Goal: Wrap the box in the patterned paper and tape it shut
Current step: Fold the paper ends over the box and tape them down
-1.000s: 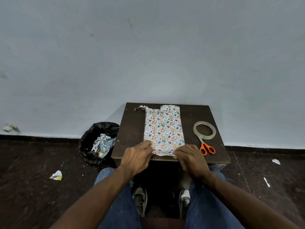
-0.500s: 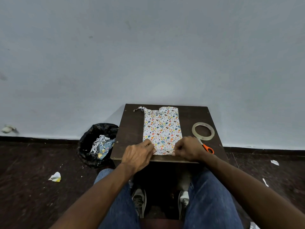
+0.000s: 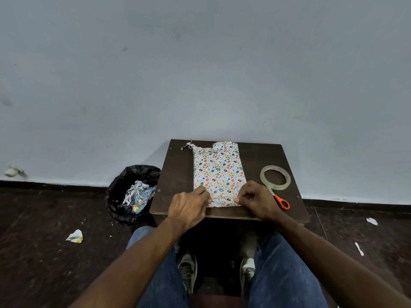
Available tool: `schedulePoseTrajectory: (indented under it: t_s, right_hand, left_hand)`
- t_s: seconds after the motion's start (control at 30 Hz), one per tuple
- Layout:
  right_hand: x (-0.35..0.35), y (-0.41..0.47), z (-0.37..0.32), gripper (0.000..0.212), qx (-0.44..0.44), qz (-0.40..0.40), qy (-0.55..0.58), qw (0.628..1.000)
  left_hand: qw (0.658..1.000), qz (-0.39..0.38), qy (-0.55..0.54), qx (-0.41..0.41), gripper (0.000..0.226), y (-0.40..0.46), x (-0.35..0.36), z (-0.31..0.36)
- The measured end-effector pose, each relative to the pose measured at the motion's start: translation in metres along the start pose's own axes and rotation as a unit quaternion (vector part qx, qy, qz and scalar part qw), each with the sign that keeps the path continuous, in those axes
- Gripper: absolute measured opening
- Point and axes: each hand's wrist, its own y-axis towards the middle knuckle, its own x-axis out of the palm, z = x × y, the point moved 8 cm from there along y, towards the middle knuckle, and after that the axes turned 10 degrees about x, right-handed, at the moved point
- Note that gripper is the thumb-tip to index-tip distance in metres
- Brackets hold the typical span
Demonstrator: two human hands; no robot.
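Lying lengthwise along the middle of the dark worktop (image 3: 175,174), head view: one box (image 3: 219,172), covered in white patterned paper (image 3: 224,200) printed with small coloured shapes; its far end is seen loosely folded, with a torn scrap of paper sticking out at the far left corner

Left hand (image 3: 189,207): placed at the near left corner of the box, fingers (image 3: 201,191) curled and pressed onto the paper edge; whether the edge is pinched cannot be told

Right hand (image 3: 258,202): placed at the near right corner, fingers (image 3: 239,200) bent together and pinched on the near flap of paper

Tape roll (image 3: 275,177): clear, laid flat on the worktop to the right of the box, apart from it

Scissors (image 3: 281,202): orange-handled, laid just near of the tape roll, partly hidden behind the right hand

Bin (image 3: 124,196): lined in black plastic, stood on the floor just left of the worktop, paper offcuts held inside

Paper scraps (image 3: 75,236): scattered on the dark floor, left and right

Blue jeans (image 3: 287,274) and grey shoes (image 3: 188,267): seen below the worktop's near edge
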Motion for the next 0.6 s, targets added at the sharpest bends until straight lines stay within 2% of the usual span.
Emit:
schedulePoseTrajectory:
  t_s: [0.13, 0.27, 0.47, 0.6]
  right_hand:
    - [0.003, 0.001, 0.000, 0.012, -0.025, 0.023, -0.021, 0.999]
    - [0.007, 0.006, 0.004, 0.018, -0.004, 0.048, -0.032, 0.998]
    - [0.012, 0.015, 0.011, 0.031, 0.044, 0.068, -0.010, 0.997]
    - [0.011, 0.016, 0.009, 0.031, 0.049, 0.061, -0.018, 0.997]
  left_hand:
    - [1.000, -0.014, 0.004, -0.001, 0.033, 0.002, 0.000, 0.000]
    - [1.000, 0.001, 0.006, -0.019, 0.035, 0.001, -0.004, 0.000]
    - [0.983, 0.129, -0.092, -0.091, 0.022, -0.006, 0.000, -0.014]
    - [0.977, 0.141, -0.120, -0.105, 0.021, -0.003, 0.007, -0.019]
